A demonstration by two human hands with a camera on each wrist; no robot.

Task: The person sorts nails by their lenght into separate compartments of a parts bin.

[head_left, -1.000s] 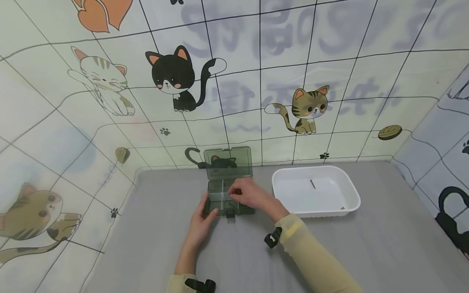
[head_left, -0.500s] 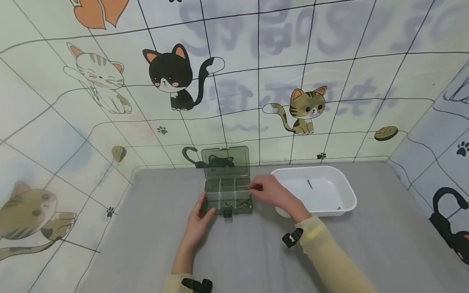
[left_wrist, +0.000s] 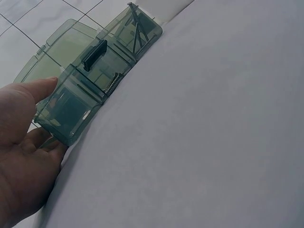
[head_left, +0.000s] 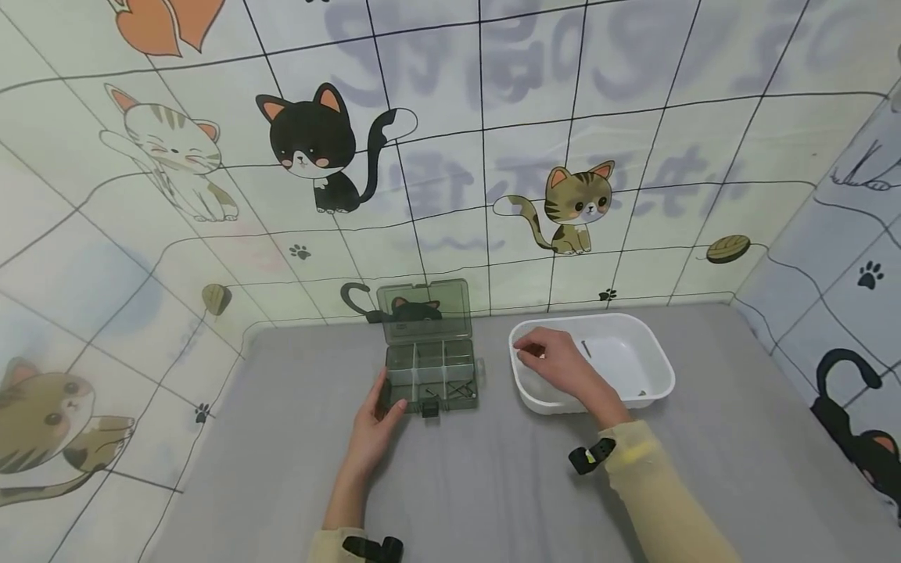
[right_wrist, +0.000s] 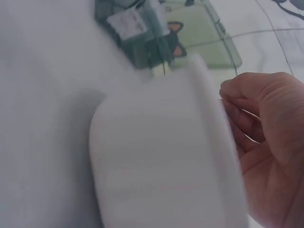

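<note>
My left hand (head_left: 371, 430) grips the left end of a green see-through compartment box (head_left: 400, 375). In the left wrist view its thumb lies on the box's front wall, with fingers low at the end. The lid (head_left: 425, 320) stands raised at the back. Several long thin screws (left_wrist: 136, 29) fill the front right compartment, and a shorter screw (left_wrist: 112, 83) lies in the front middle one. My right hand (head_left: 556, 363) is over the left part of a white tray (head_left: 626, 328), fingers loosely bent, nothing visible between them. A screw (head_left: 586, 349) lies in the tray.
A tiny dark piece (head_left: 641, 392) lies in the tray's front right corner. Grey cloth (head_left: 493, 485) covers the table. Behind the box rises a wall sheet (head_left: 450, 195) printed with cartoon cats, and side sheets stand left and right.
My right hand has moved right from the box's compartments to over the white tray. The left hand keeps its grip on the box, and the head view has shifted slightly.
</note>
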